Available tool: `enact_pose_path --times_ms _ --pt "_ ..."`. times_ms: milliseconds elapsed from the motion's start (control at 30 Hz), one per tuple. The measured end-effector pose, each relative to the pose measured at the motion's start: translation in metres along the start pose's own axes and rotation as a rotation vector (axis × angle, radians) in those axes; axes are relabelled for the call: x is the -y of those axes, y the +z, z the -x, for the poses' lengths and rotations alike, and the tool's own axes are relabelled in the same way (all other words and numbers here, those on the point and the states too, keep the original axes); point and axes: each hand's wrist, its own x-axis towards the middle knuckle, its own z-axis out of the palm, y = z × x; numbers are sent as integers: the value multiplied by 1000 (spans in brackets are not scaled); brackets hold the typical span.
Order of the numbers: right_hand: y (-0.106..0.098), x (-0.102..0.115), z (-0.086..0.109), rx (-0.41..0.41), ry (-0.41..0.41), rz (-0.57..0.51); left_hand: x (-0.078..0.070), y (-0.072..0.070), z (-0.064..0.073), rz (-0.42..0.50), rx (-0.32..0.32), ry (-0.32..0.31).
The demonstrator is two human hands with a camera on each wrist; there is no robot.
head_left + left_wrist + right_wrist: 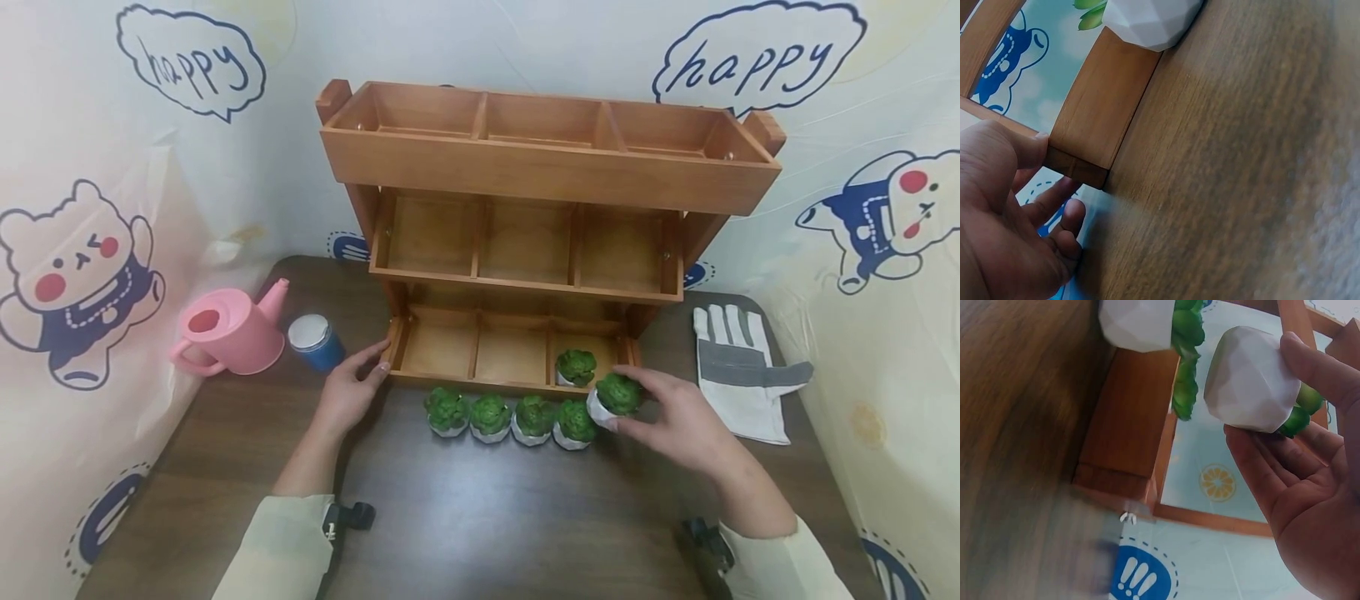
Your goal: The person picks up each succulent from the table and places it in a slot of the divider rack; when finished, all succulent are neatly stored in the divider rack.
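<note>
My right hand [678, 421] pinches a potted succulent [617, 398], a green plant in a white faceted pot, between thumb and fingers. In the right wrist view its white pot [1250, 381] is lifted clear of the table. My left hand [352, 392] pinches the left front corner of the bottom tier of a three-tier wooden planter stand [547, 167]; its thumb and fingers meet the wooden end [1079, 165] in the left wrist view. Another potted succulent [576, 367] stands in the right compartment of that tier. Several more potted succulents [490, 417] line up along its front.
To the left of the stand are a pink watering can [238, 333] and a blue jar with a white lid [317, 340]. White and grey gloves [742, 371] lie at the right. A printed cloth [465, 42] surrounds the dark wooden table [480, 517].
</note>
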Motion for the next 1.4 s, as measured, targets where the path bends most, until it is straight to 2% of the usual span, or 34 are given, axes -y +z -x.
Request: enact_pose_path --times_ms 300,567,1033,1400 --pt "7 15 -20 53 20 -101 -1 -1 0 5 -2 6" --pt "25 29 -44 69 20 -172 -1 -1 0 13 1 -1" --pt "61 49 -79 28 -6 -125 1 1 -1 17 7 -2" --pt "82 65 -106 71 37 -116 0 1 -1 13 10 -22"
